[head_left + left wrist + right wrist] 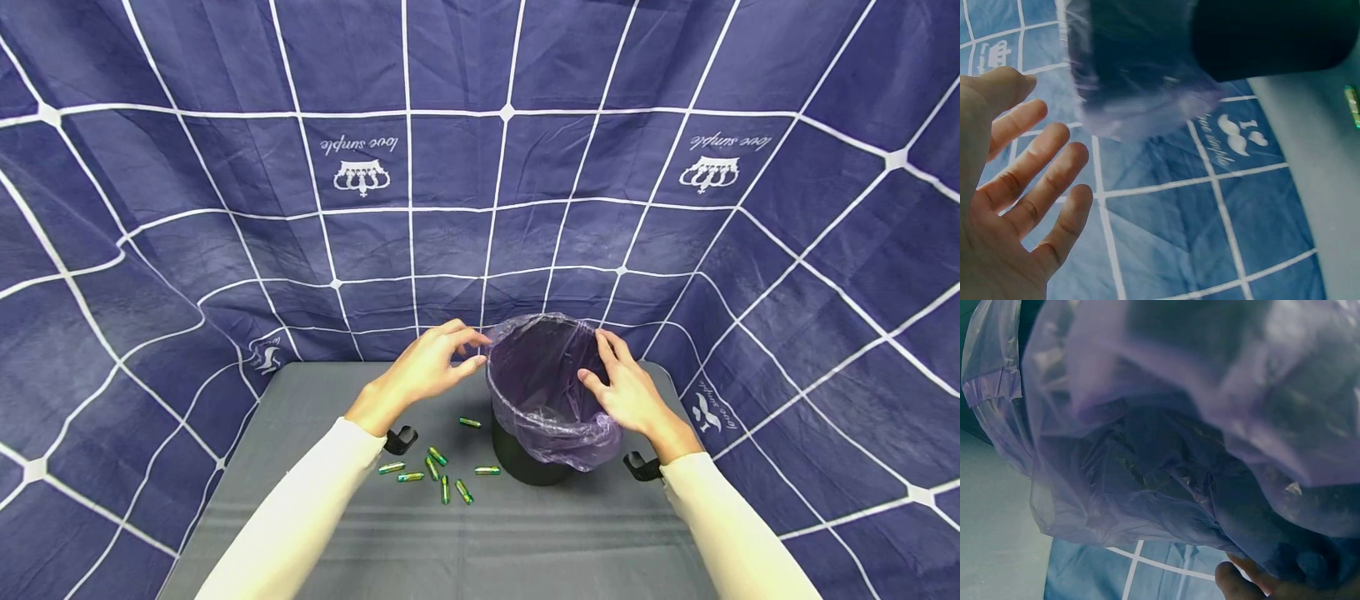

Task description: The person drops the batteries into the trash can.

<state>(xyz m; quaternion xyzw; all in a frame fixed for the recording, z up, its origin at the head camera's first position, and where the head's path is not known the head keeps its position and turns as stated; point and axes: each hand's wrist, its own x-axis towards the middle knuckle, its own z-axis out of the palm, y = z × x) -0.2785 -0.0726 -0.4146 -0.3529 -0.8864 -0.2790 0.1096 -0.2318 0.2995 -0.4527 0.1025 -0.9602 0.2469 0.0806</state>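
Note:
A black trash bin point(525, 458) stands upright on the table, lined with a translucent purple trash bag point(577, 437) whose edge is folded out over the rim. My left hand point(438, 362) is at the bag's left edge, its fingertips close to the film. In the left wrist view, the fingers of this hand point(1029, 175) are spread and loosely bent, with nothing between them. On the opposite side, my right hand point(626, 387) has its fingers at the bag's right edge and its thumb over the opening. The bag point(1147, 444) hides part of that hand in the right wrist view.
Several green batteries lie loose left of the bin, among them one battery point(487, 471) close to its base and another battery point(470, 422) farther back. A grey cloth covers the table point(465, 550). Blue checked curtains point(450, 158) surround its back and sides.

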